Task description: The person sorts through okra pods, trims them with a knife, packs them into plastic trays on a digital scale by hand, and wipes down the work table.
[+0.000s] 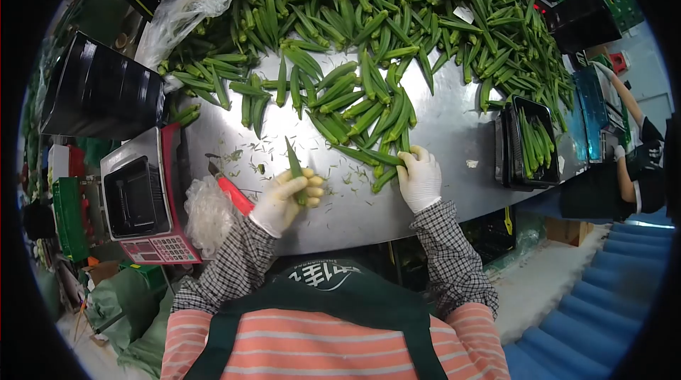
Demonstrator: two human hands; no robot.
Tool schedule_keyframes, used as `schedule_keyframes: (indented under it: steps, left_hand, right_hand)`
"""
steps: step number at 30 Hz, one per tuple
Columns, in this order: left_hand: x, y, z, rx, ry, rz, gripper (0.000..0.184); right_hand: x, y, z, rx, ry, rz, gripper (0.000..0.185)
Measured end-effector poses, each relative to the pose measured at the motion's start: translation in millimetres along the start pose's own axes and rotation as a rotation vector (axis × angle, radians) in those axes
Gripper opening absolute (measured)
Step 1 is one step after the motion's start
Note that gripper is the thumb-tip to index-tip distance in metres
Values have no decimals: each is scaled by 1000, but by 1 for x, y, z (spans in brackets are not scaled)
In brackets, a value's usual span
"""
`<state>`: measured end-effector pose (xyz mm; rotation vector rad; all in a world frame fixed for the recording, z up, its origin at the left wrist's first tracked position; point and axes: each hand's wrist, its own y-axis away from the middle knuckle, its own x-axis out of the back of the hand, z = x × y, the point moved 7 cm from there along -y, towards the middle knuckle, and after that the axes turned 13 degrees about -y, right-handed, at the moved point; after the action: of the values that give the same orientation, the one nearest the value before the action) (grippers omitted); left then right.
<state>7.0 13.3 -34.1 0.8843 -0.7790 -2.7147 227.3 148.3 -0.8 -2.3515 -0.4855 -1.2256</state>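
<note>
My left hand [287, 199], in a white glove, is closed around one green okra pod [294, 160], whose pointed tip sticks up away from me. At the near edge of the okra pile [362, 100], my gloved right hand [420, 178] has thumb and fingers closed on the end of another okra pod [379, 157]. Beside my left wrist lies a tool with a red handle [235, 196]; its dark tip rests on the steel table [340, 220]. Small green trimmings are scattered between my hands.
A pink-and-silver scale [157, 238] bears a black tray [135, 199] at left, next to crumpled clear plastic [208, 213]. Behind it stands a stack of black trays [99, 89]. At right, a black tray [530, 176] holds okra. A co-worker [631, 174] stands far right.
</note>
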Motion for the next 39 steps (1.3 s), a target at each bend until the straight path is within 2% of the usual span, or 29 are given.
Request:
schedule_keyframes:
  steps: [1, 4, 6, 8, 9, 12, 14, 16, 19, 22, 23, 26, 29, 32, 33, 37, 39]
  left_hand:
    - [-7, -2, -10, 40, 64, -45, 23]
    - [-31, 3, -29, 87, 117, -114, 24]
    - [-51, 2, -36, 128, 187, -118, 24]
    - [-49, -2, -44, 162, 231, -98, 21]
    - [-38, -7, -53, 175, 243, -71, 19]
    - [-17, -2, -53, 160, 340, -43, 16]
    - [-10, -1, -53, 141, 388, -60, 17]
    - [-11, 1, -48, 113, 352, -57, 23]
    - [-16, 5, -45, 76, 341, -65, 30]
    - [-19, 6, -45, 85, 350, -93, 31]
    - [-20, 5, -44, 82, 358, -104, 32]
    - [-23, 4, -42, 70, 369, -128, 33]
    - [-27, 3, -40, 40, 346, -147, 34]
    - [-28, -4, -43, 2, 315, -153, 34]
    - [-27, -8, -44, 3, 309, -134, 34]
    - [-25, -6, -33, -41, 367, -152, 34]
    - [-23, -5, -25, -28, 356, -101, 30]
  right_hand:
    - [5, -4, -3, 44, -10, 33, 20]
    - [8, 7, -11, -228, -458, -74, 21]
    - [-2, 18, -57, 23, -577, -139, 22]
    - [-14, 26, -93, 11, -666, -310, 22]
    - [-17, 21, -94, 110, -647, -234, 24]
    - [-18, -6, -60, 118, -271, -49, 27]
    - [-32, -21, -40, 57, -45, -119, 29]
    - [-35, -25, -42, 170, -15, -112, 23]
    - [-35, -15, -26, -253, -663, -168, 20]
    - [-55, 5, -17, -735, -1340, -360, 25]
    - [-63, 11, -17, -758, -1480, -372, 28]
    - [-62, 14, -30, -854, -1646, -345, 29]
    - [-63, 19, -33, -791, -1534, -396, 24]
    - [-54, 14, -77, -269, -1117, -414, 17]
    - [-56, 16, -83, -253, -1070, -452, 14]
    - [-58, 3, -68, -565, -1220, -482, 17]
    - [-42, 1, -47, -593, -1135, -495, 17]
